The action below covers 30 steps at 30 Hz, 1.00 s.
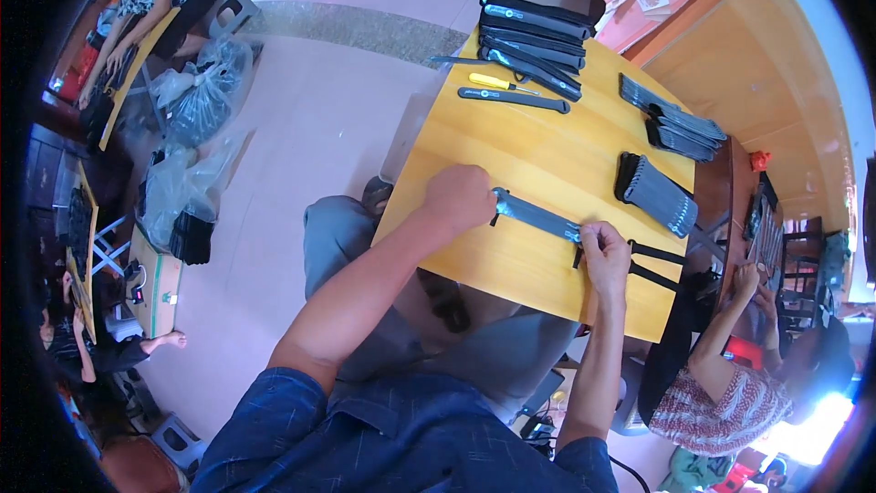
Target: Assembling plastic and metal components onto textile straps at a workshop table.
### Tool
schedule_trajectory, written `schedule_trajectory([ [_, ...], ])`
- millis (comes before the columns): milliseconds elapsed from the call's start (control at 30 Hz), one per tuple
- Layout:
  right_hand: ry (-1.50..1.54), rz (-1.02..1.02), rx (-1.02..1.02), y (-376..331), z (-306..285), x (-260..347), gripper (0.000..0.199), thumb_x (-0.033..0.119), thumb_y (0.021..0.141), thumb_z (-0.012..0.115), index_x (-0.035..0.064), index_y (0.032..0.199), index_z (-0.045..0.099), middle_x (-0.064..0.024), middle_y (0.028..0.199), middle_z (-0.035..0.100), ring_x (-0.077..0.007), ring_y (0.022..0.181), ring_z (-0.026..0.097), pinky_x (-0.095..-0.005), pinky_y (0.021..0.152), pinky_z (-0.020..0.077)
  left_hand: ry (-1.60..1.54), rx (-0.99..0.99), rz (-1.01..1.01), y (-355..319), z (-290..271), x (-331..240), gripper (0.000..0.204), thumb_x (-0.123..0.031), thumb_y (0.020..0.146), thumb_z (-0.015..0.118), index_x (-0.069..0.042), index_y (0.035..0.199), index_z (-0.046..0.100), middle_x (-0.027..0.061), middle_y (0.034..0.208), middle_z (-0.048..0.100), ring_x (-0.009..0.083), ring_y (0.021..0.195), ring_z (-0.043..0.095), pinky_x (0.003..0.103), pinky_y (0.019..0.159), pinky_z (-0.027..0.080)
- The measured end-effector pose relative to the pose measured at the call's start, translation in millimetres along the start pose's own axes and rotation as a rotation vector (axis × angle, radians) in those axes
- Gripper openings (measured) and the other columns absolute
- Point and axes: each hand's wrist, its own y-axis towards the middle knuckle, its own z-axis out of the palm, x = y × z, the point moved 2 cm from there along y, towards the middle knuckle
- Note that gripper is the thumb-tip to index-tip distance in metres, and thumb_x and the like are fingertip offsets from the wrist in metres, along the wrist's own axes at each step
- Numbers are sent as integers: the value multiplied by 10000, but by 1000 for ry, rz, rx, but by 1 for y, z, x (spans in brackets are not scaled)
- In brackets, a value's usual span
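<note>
A flat dark grey strip (538, 217), with short black straps at its ends, lies across the yellow wooden table between my hands. My left hand (461, 197) is closed in a fist on its left end. At the strip's right end, my right hand (605, 248) pinches it between thumb and fingers. Two black straps (655, 275) lie on the table just right of my right hand; whether they join the strip is hidden. Beyond my hands, a similar dark strip (514, 100) lies beside a yellow-handled screwdriver (493, 82).
Several black strips form a pile (537, 44) at the table's far end. Grey strips are bundled at the right (655, 192) and far right (675, 120). One person (730, 393) works at a table on the right; others work at the left, near clear plastic bags (203, 96).
</note>
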Motion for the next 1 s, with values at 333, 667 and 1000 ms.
schedule_trajectory([
  [333, -185, -146, -137, -6, 2, 11, 191, 205, 922, 762, 43, 861, 680, 10, 655, 618, -64, 577, 518, -260, 563, 446, -14, -45, -11, 8, 8, 7, 249, -274, 830, 686, -43, 815, 778, 212, 840, 727, 402, 820, 718, 500, 781, 576],
  [667, -555, -234, -261, -25, 6, 36, 232, 168, 857, 782, 43, 991, 640, -180, 1010, 667, -353, 858, 666, -452, 760, 542, -1, -11, -29, 8, 8, 8, 261, -278, 842, 658, -49, 826, 781, 205, 872, 740, 402, 845, 721, 498, 801, 575],
  [1000, -666, -573, -74, -77, 61, 65, 619, 297, 944, 674, 36, 1475, 490, -198, 1567, 415, -399, 1461, 383, -619, 1172, 303, -120, -386, 310, -64, 3, 12, 408, -246, 951, 594, 11, 1266, 629, 216, 1226, 685, 404, 1169, 629, 516, 972, 502],
])
